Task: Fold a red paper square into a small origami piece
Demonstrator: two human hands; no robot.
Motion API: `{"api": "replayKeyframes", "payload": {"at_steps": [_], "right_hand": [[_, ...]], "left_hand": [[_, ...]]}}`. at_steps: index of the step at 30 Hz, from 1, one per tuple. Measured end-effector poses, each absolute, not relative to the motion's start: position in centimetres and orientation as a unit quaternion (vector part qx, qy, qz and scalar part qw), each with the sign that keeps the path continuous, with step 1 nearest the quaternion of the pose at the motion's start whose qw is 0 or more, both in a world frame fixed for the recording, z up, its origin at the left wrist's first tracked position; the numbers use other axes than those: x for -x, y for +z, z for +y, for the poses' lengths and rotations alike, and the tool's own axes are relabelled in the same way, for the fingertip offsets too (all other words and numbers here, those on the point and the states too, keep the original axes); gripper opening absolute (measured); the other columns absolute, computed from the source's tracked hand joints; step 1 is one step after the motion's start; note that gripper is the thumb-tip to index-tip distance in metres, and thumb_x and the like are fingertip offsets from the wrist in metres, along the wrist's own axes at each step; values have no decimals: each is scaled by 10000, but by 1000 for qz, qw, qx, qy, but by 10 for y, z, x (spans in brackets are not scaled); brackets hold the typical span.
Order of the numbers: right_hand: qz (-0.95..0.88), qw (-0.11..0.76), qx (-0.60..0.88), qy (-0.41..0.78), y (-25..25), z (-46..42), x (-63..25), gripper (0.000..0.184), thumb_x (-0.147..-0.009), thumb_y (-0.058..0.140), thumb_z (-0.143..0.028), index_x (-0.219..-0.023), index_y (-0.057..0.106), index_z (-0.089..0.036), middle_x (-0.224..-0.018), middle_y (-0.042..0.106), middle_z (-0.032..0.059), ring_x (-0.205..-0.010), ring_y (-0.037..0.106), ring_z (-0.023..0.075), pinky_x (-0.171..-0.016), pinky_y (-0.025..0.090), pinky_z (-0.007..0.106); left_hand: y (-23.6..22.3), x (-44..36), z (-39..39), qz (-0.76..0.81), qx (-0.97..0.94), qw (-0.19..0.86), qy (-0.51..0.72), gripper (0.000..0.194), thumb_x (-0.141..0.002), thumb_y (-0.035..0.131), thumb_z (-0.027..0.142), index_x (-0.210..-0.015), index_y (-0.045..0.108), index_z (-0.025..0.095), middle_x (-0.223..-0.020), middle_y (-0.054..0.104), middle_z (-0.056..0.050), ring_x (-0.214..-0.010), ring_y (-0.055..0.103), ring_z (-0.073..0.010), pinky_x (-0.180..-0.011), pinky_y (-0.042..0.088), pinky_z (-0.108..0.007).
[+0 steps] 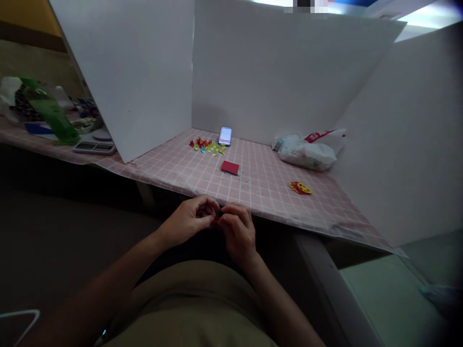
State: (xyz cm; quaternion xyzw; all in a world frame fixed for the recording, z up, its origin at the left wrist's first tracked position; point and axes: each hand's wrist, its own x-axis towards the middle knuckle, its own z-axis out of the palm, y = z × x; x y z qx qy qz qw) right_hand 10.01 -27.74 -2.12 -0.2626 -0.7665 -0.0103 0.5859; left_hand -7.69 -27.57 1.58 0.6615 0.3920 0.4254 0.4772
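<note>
My left hand [186, 219] and my right hand [240, 231] meet just off the table's front edge, above my lap. Both have their fingers closed on a small piece of red paper [216, 220], mostly hidden between the fingertips. On the table beyond them lies a stack of square red paper [230, 167], with a lighter sheet showing under its edge. Farther back sits a cluster of small folded paper figures [208, 146] in red, orange, yellow and blue.
A lit phone [224, 136] stands behind the paper figures. To the right are a white plastic bag [307, 154] and a red and yellow cutout [300, 188]. White panels [260, 72] enclose the checked tabletop [260, 190]. Outside them, left, stand a scale [94, 147] and a green bottle [52, 113].
</note>
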Motion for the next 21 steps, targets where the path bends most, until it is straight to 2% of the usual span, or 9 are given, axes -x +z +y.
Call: {"api": "replayKeyframes", "payload": {"at_steps": [5, 12, 15, 21], "right_hand": [[-799, 545, 243, 70, -16, -275, -106, 129, -966, 550, -122, -903, 595, -226, -1015, 646, 56, -971, 629, 199, -820, 562, 376], [-833, 498, 240, 22, -13, -268, -107, 129, -970, 556, -141, -972, 647, -233, -1016, 654, 65, -956, 621, 209, -823, 545, 380], [-830, 496, 252, 41, -14, -270, -108, 139, -963, 565, -146, -925, 664, -235, -1026, 649, 61, -957, 618, 209, -814, 547, 377], [-830, 489, 246, 112, -12, -270, -117, 130, -965, 558, -135, -958, 657, -219, -1088, 646, 73, -1022, 620, 213, -859, 549, 380]], "left_hand": [[23, 77, -275, 402, -694, 433, 413, 123, -781, 622, 151, -897, 644, 187, -804, 660, -10, -738, 630, -154, -685, 516, -264], [34, 78, -274, 419, -743, 351, 387, 168, -789, 615, 133, -937, 643, 208, -780, 690, 2, -725, 643, -165, -685, 496, -271], [35, 79, -272, 424, -743, 348, 383, 175, -793, 609, 129, -945, 637, 210, -757, 679, 10, -703, 640, -160, -678, 490, -267], [33, 82, -267, 417, -736, 365, 389, 126, -788, 599, 151, -903, 609, 202, -786, 664, -3, -727, 643, -170, -681, 491, -279]]}}
